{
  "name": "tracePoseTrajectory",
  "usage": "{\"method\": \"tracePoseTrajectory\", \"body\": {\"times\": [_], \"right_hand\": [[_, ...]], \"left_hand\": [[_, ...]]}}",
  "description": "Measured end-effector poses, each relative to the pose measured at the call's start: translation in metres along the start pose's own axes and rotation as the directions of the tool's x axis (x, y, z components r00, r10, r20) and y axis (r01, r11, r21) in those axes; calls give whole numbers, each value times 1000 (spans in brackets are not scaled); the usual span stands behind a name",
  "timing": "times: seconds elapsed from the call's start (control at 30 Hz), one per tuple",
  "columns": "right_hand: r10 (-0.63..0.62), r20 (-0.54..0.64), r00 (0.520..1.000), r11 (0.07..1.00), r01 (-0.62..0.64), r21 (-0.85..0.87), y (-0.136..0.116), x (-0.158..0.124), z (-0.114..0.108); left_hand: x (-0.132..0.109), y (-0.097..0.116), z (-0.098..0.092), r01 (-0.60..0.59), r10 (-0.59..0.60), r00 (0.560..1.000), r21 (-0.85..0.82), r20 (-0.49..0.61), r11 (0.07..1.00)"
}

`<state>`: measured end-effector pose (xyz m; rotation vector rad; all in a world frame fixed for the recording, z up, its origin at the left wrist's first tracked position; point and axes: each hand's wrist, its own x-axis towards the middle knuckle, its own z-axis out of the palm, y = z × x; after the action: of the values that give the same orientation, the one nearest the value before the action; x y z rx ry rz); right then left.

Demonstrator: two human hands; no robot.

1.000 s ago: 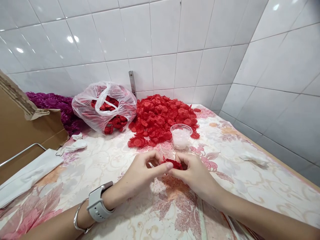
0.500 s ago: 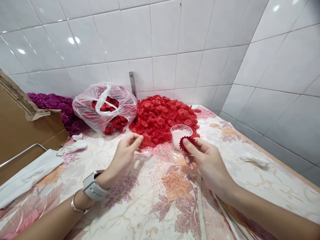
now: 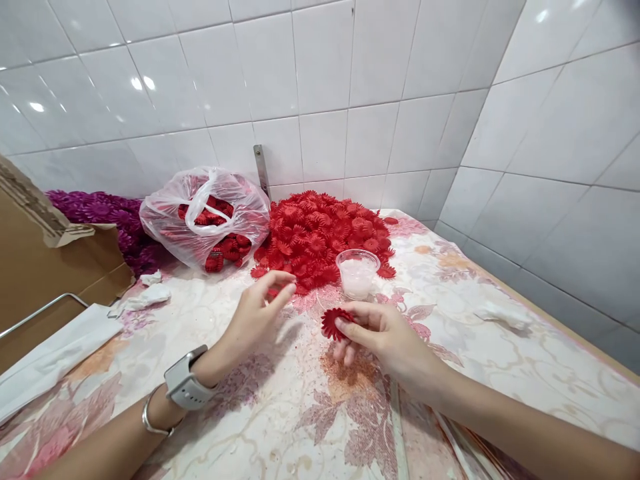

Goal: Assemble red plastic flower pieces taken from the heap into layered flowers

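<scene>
Between the thumb and fingers of my right hand (image 3: 373,330) is a dark red artificial flower piece (image 3: 335,323) with a fringed edge, held above the cloth. My left hand (image 3: 260,303), with a watch and a bangle on its wrist, hovers at the near left edge of the red flower pile (image 3: 320,237). Its thumb and fingers are apart, and no piece shows gripped in them. A bit of red shows behind those fingers. Just beyond my right hand stands a clear plastic cup (image 3: 357,277) with whitish contents.
A tied plastic bag (image 3: 160,217) of red pieces sits left of the pile, with purple flowers (image 3: 100,210) behind a cardboard box (image 3: 85,267). Crumpled tissue (image 3: 505,317) lies at right. Thin strips (image 3: 460,443) lie by my right forearm. Tiled walls (image 3: 320,67) bound the table.
My right hand has moved left and toward me with the dark red flower, away from the cup. My left hand has let go of a red piece, its fingers now spread.
</scene>
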<state>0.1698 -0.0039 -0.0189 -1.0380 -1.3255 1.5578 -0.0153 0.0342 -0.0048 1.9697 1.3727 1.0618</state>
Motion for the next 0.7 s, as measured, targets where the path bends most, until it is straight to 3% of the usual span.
{"method": "tracePoseTrajectory", "body": {"times": [0.1,0.23,0.37,0.53,0.7], "right_hand": [[-10,-42,999,1000,12,27,-1,-1,1],[9,-103,995,1000,-12,-20,0,-3,2],[-138,-158,978,976,107,-190,5,-5,3],[-236,-115,965,931,191,-311,7,-4,3],[-218,-38,975,946,201,-256,1,-2,1]], "left_hand": [[-10,11,7,-15,22,992,-52,121,999],[-18,20,10,91,-53,966,-140,254,986],[-24,23,15,199,-89,901,-223,424,954],[-27,18,22,233,-93,900,-291,427,928],[-24,15,18,363,-186,883,-378,430,852]]}}
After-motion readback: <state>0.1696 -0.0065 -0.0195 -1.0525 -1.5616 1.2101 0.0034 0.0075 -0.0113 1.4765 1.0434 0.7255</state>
